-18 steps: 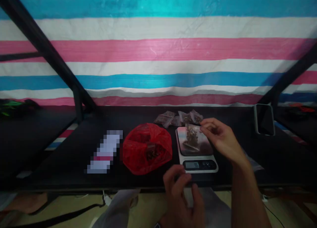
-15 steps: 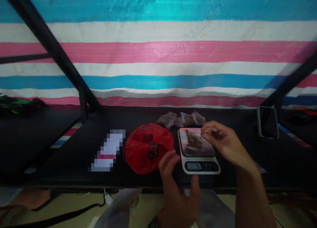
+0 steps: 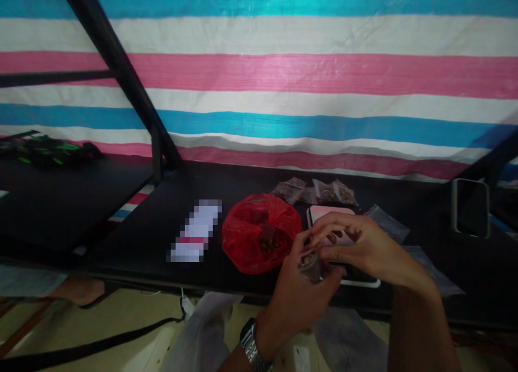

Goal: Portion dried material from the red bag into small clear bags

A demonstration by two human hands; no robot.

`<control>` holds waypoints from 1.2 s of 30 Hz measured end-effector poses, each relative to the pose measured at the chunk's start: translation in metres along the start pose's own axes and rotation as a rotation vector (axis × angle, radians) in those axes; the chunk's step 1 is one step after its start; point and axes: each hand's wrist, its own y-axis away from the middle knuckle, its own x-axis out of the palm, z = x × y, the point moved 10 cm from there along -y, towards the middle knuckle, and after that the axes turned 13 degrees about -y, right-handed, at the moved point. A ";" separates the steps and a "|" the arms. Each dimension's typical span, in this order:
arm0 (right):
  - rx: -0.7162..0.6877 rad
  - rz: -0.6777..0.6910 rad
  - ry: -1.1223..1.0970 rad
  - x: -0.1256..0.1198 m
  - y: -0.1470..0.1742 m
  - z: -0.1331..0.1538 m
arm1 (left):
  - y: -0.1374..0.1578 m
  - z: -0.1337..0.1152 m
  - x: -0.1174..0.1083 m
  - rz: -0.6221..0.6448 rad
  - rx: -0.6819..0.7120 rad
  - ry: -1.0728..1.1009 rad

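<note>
My left hand point(image 3: 299, 296) is closed around a small clear plastic bag point(image 3: 309, 265) with brown bits inside. My right hand point(image 3: 360, 250) pinches the top of that same bag between thumb and fingers. Both hands are in front of the kitchen scale point(image 3: 328, 211), covering most of its plate and display. Just left of them sits a red plastic bag point(image 3: 245, 245), its mouth open and dark brown pieces inside. Behind the scale lie several filled small bags point(image 3: 324, 191).
Flat clear bags point(image 3: 388, 225) lie right of the scale. A phone point(image 3: 470, 207) rests farther right on the black table point(image 3: 133, 242). At left is a blurred-out white strip point(image 3: 197, 231). A green and black object point(image 3: 48, 152) sits on the far-left table, and a striped sheet point(image 3: 283, 75) hangs behind.
The filled small bag has come off the scale plate into both hands. My left hand has risen and closed around it. The view has shifted, showing more flat bags at right.
</note>
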 end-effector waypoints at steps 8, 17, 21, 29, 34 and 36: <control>-0.123 -0.213 0.109 -0.013 -0.008 0.006 | 0.037 -0.011 -0.008 -0.098 0.051 -0.324; -0.031 -0.093 0.573 0.066 -0.051 -0.032 | 0.082 -0.034 -0.047 -0.434 0.376 -0.674; 0.033 -0.172 0.795 0.072 -0.060 -0.042 | 0.069 -0.029 -0.080 -0.526 0.177 -0.642; -0.081 -0.221 0.774 0.067 -0.061 -0.030 | 0.058 -0.022 -0.115 -0.620 0.090 -0.604; -0.039 -0.139 0.714 0.058 -0.059 -0.038 | 0.056 -0.012 -0.114 -0.592 0.026 -0.544; -0.013 -0.105 0.600 0.059 -0.059 -0.044 | 0.055 -0.010 -0.115 -0.594 0.015 -0.527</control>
